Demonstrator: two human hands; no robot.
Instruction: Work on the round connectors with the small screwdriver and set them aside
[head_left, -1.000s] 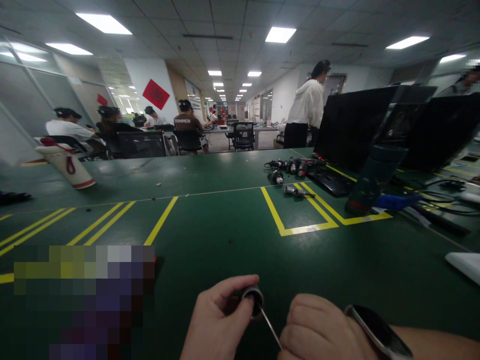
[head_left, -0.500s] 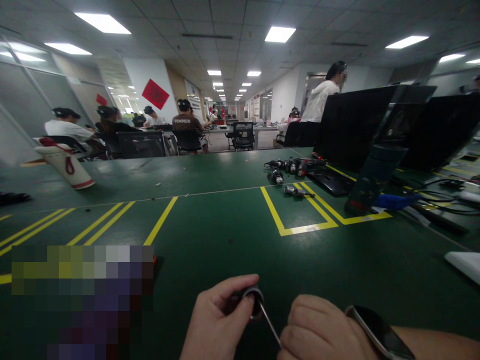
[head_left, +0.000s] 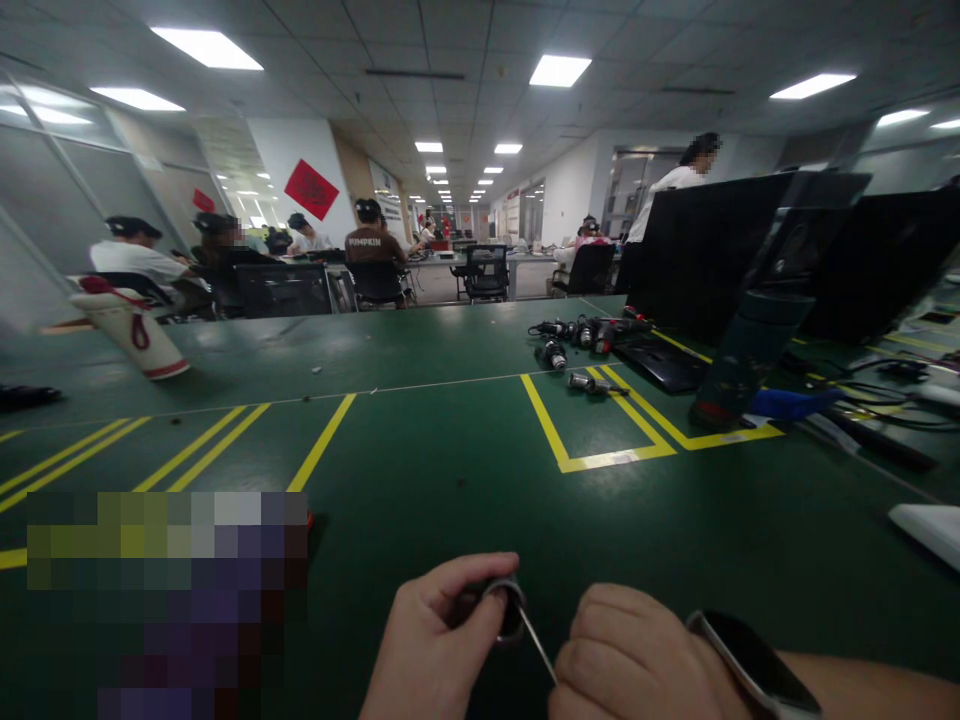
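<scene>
Low in the head view, my left hand [head_left: 442, 635] is closed round a small dark ring-shaped part [head_left: 513, 622], thumb and fingers pinching its rim. To its right, my right hand [head_left: 637, 650] is curled into a fist round a thin metal rod [head_left: 538, 645]. The rod's far end reaches into the opening of the ring-shaped part; its tip is hidden there. Whatever handle the rod may have lies out of sight inside my fist. A smartwatch [head_left: 754, 660] sits on my right wrist.
On the green table [head_left: 420, 440], several metal cylindrical parts [head_left: 589, 383] lie near yellow tape. A dark bottle [head_left: 750, 360] and monitor [head_left: 705, 260] stand right. A white cup [head_left: 135, 330] tilts at far left. A pixelated patch covers the lower left. People sit beyond.
My right hand has shifted slightly left and up, towards my left hand, with the rod still in the ring-shaped part. A standing person behind the monitor has moved right.
</scene>
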